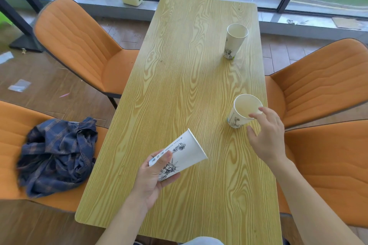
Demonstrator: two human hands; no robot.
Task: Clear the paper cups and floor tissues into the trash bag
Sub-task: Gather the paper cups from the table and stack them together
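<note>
At the table's [179,65] near end, the left hand [153,175] grips one cup [183,151] tilted; the right hand [266,133], fingers spread, touches a second cup [244,110]. Farther right, a third cup [235,41] stands untouched. No bag is visible; floor scraps [19,85] remain.

1. The wooden table [179,85] is bare across its centre and left.
2. Toward the right edge, two upright paper cups [236,41] [244,110] stand well apart.
3. Orange chairs [79,45] flank both sides.

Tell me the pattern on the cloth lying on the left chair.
Dark blue plaid with tan lines, on the cloth; head view.
</note>
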